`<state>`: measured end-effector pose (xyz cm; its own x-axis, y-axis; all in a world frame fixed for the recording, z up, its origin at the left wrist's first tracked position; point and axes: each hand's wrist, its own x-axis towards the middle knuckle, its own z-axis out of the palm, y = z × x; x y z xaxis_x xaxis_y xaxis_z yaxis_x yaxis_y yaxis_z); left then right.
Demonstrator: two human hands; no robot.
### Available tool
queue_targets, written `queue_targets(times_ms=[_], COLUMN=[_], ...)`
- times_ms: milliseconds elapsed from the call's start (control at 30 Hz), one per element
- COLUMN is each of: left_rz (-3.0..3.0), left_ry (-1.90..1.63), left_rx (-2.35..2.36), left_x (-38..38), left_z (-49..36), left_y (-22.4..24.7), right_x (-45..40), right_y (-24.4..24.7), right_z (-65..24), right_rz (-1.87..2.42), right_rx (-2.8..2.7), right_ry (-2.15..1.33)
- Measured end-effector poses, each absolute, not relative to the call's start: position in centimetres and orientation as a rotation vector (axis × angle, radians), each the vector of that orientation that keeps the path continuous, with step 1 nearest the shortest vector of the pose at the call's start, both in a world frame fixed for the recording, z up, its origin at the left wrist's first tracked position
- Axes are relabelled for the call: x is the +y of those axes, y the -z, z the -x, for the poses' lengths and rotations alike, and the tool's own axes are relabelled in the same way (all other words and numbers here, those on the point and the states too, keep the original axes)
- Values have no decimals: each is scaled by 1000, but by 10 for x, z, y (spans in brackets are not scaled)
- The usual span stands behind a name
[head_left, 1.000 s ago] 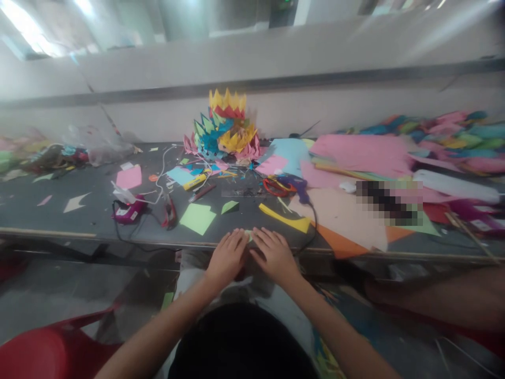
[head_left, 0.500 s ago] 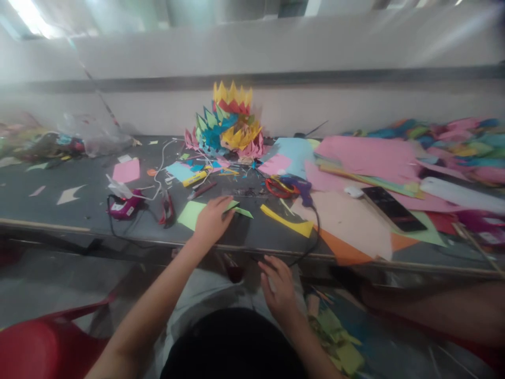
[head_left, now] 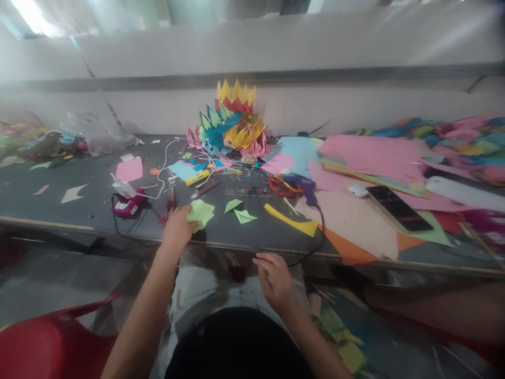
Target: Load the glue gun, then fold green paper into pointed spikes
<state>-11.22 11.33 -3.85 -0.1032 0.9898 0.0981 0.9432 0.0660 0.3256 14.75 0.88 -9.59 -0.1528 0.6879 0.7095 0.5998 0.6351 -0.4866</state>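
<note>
My left hand (head_left: 179, 226) is closed on a light green paper (head_left: 202, 214) at the table's front edge, left of centre. Two small green paper pieces lie to its right: a plain one (head_left: 233, 205) and a folded one (head_left: 245, 216). My right hand (head_left: 274, 276) hangs over my lap, just below the table edge. Its fingers are bent, and whether anything small is between them is too blurred to tell. A curved yellow strip (head_left: 292, 221) rests on the table above that hand.
Layered paper crowns (head_left: 232, 126) stand at the back. A purple device (head_left: 130, 204) with cables is on the left. A purple glue gun (head_left: 307, 189), coloured sheets (head_left: 371, 158) and a phone (head_left: 399, 208) lie to the right. Another person's limb (head_left: 442, 310) shows at lower right.
My left hand has moved left from the small green pieces and now grips the light green paper, which has shifted and lifted. The small pieces are uncovered. My right hand has barely moved, its fingers closer together.
</note>
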Motion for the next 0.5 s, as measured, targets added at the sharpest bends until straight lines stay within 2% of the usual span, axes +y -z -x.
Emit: queue_targets(times_ms=[500], left_rz=[-1792], left_ry=[-603], left_rx=[2200], left_x=[134], left_z=[131], left_y=[42], right_x=[36], right_y=[76], right_z=[-138], right_rz=[963], right_rx=[-1831], right_ry=[-209])
